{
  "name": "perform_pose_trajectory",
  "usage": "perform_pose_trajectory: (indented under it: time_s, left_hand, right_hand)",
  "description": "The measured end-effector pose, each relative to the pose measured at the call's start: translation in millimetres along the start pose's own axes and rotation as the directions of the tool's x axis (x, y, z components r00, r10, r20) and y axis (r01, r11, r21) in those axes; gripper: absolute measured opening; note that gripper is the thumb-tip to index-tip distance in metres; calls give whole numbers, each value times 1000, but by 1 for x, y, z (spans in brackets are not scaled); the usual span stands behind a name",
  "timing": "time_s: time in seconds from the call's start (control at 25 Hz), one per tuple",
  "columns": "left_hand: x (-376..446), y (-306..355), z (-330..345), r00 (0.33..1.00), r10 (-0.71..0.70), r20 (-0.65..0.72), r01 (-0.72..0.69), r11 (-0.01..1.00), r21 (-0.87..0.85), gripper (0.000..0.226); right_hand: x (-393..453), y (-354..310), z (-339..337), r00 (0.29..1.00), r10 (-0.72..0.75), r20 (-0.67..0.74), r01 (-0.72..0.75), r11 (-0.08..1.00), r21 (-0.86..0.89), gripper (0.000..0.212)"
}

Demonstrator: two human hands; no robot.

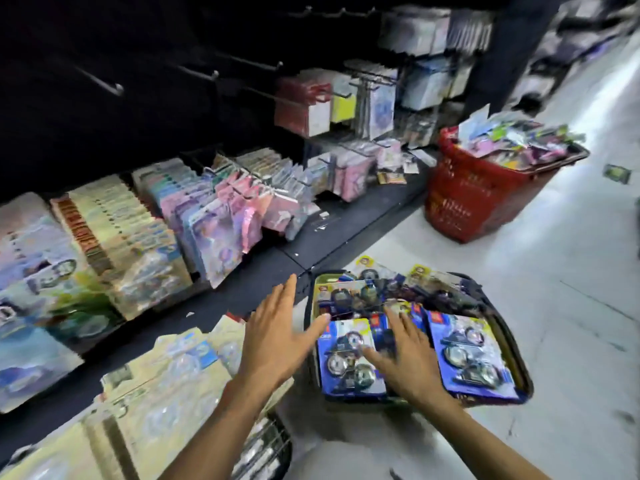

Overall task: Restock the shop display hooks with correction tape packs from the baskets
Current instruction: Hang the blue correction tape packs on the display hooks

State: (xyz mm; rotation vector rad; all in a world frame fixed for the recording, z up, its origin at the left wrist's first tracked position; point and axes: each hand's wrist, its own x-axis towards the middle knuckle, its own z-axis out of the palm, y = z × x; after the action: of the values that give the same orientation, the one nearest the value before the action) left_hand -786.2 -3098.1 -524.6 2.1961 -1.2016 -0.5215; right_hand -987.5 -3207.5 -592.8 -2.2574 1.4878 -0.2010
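Packs [353,362] of correction tape lie loosely stacked in dark basket [517,362] on floor. Both grips wide, nothing held: right hand [403,355] spread over packs, left hand [277,330] beside rim. Risk: slippery blister fronts may slide when lifted; bare hooks [104,81] are set well apart.

Motion smeared the right hand [403,358], which covered part of a blue pack [349,362]; labels in the red basket [485,195] were unreadable.
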Motion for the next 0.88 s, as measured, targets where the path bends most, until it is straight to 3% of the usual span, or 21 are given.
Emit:
perform_pose_trajectory:
  time_s: [0.12,0.2,0.32,0.4,0.52,0.68,0.88]
  left_hand:
    - [5,12,36,995,36,88,-33,999,-36,87]
    - [10,18,57,990,50,133,-43,998,-53,82]
    - [16,29,84,977,23,210,-1,994,-108,79]
    - [16,32,97,966,1,257,38,989,-146,76]
    - [13,33,109,957,10,291,38,986,-159,69]
    - [12,33,114,960,-6,280,60,981,-182,63]
    - [11,37,114,960,-22,280,83,975,-207,55]
  right_hand:
    - [12,63,-9,969,168,-184,-162,986,48,70]
    - [20,112,-23,893,345,-289,-321,938,128,58]
    - [26,171,-41,776,613,-147,-584,787,198,60]
    - [29,184,-45,780,622,-59,-615,781,105,63]
    - [39,191,-44,859,509,-52,-507,861,39,53]
    - [47,193,-30,850,523,67,-527,847,67,88]
    - [40,192,-19,775,622,110,-578,629,520,91]
